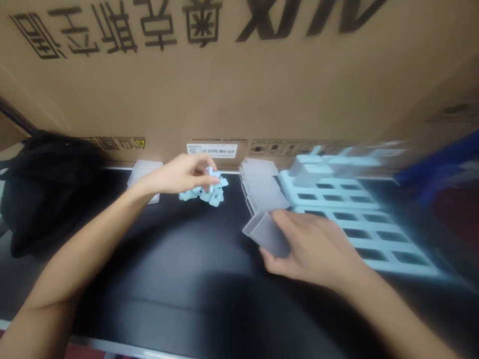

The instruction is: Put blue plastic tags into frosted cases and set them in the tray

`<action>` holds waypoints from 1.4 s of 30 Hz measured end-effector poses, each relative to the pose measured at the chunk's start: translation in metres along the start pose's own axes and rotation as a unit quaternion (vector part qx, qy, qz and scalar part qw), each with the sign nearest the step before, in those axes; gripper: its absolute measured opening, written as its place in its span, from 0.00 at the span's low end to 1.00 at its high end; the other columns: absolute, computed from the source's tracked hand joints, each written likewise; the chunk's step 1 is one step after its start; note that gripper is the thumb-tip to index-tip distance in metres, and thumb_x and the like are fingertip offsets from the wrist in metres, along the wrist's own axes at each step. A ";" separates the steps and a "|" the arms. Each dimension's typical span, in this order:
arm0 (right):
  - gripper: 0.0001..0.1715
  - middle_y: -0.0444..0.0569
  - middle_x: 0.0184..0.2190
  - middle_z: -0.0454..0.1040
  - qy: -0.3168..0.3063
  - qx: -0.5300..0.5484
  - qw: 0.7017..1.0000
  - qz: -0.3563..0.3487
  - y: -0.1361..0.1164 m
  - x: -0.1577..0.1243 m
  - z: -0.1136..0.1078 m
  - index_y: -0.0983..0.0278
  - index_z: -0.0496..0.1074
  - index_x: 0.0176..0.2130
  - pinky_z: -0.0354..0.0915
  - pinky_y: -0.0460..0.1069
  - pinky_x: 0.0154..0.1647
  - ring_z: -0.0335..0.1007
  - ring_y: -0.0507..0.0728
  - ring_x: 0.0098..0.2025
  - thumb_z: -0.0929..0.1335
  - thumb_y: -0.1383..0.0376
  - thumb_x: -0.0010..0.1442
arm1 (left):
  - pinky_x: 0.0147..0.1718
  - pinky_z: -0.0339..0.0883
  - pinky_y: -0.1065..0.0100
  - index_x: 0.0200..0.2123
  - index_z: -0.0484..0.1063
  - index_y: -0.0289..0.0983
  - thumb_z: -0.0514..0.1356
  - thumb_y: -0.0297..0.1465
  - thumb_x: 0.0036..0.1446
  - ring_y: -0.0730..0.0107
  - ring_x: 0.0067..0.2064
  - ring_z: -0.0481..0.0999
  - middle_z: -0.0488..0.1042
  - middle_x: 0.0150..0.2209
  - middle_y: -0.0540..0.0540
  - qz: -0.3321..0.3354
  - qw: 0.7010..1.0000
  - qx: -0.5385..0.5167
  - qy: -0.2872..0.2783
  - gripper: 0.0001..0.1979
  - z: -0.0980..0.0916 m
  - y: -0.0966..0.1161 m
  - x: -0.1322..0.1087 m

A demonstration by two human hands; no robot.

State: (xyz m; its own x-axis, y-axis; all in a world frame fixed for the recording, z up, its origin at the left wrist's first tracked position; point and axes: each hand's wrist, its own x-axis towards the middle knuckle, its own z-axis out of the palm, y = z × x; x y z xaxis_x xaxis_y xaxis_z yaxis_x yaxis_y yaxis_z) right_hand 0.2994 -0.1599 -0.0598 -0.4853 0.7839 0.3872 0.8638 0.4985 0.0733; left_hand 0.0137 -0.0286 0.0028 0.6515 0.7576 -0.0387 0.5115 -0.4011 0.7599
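Observation:
My left hand (183,174) reaches to a small heap of pale blue plastic pieces (209,192) on the black table and pinches one piece between its fingertips. My right hand (310,247) grips a translucent plastic box (265,232), tilted with its open mouth pointing up and left. A stack of similar translucent boxes (260,187) stands just behind that box. Right of it lies a pale blue tray (359,224) with rows of rectangular slots.
A large printed cardboard carton (239,75) walls off the back of the table. A black bag (45,189) sits at the left. More translucent boxes (144,172) stand behind my left wrist. Something blue (441,169) is blurred at the right edge.

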 end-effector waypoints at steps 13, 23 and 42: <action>0.39 0.65 0.53 0.75 0.035 0.067 0.994 0.077 0.086 0.028 0.014 0.69 0.60 0.68 0.69 0.64 0.54 0.71 0.73 0.55 0.64 0.49 0.69 | 0.50 0.70 0.57 0.50 0.73 0.40 0.65 0.32 0.61 0.57 0.50 0.78 0.82 0.49 0.42 -0.017 0.947 0.292 0.134 0.14 -0.015 -0.082 0.030; 0.27 0.63 0.48 0.77 -0.054 0.018 0.998 -0.026 0.098 0.062 0.035 0.69 0.73 0.58 0.70 0.63 0.51 0.72 0.70 0.50 0.64 0.56 0.67 | 0.54 0.70 0.54 0.49 0.74 0.38 0.61 0.33 0.66 0.55 0.54 0.76 0.81 0.51 0.41 0.010 0.932 0.327 0.155 0.10 -0.006 -0.059 0.025; 0.25 0.64 0.42 0.76 0.100 0.118 0.906 0.394 0.128 0.010 0.024 0.62 0.62 0.47 0.66 0.55 0.39 0.75 0.63 0.38 0.68 0.46 0.63 | 0.37 0.63 0.62 0.41 0.75 0.37 0.57 0.35 0.73 0.62 0.42 0.77 0.81 0.38 0.44 0.339 0.874 0.349 -0.006 0.10 0.089 0.026 -0.012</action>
State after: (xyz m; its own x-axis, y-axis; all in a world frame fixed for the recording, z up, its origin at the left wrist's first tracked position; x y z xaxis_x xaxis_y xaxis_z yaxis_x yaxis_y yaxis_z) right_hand 0.4017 -0.0790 -0.0684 0.3243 0.8602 0.3936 0.8667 -0.1034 -0.4881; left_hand 0.0695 -0.0938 -0.0349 0.9408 0.2203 0.2575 0.2202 -0.9750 0.0295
